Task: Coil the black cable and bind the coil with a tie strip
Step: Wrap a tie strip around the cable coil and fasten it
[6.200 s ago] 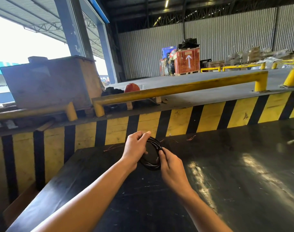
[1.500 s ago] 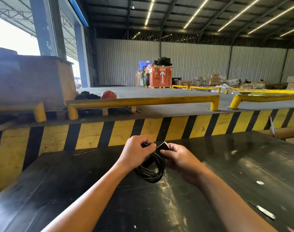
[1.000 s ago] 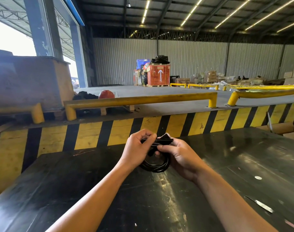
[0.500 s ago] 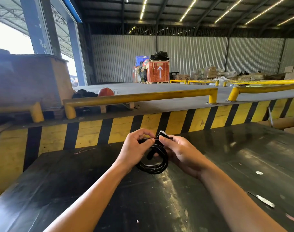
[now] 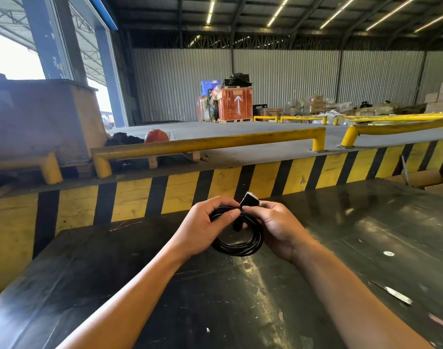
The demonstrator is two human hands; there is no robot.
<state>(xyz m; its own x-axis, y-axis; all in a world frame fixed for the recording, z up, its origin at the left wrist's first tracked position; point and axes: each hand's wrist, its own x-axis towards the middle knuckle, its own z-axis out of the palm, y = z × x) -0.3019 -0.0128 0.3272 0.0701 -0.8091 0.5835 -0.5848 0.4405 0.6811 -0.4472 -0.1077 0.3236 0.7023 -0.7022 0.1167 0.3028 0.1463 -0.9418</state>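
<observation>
The coiled cable [image 5: 240,244] is held just above the black table [image 5: 240,298]. Its top is gripped by the left hand [image 5: 205,230], fingers curled closed. The tie strip [image 5: 249,199] is pinched by the right hand [image 5: 278,230] at the coil's top.

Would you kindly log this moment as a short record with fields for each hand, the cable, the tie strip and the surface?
left hand: grips the coil's upper left side
right hand: pinches the tie strip at the coil's top
cable: black, coiled into a loop, held over the table
tie strip: black, free end sticking up, not yet closed
table: dark, glossy, scuffed
</observation>
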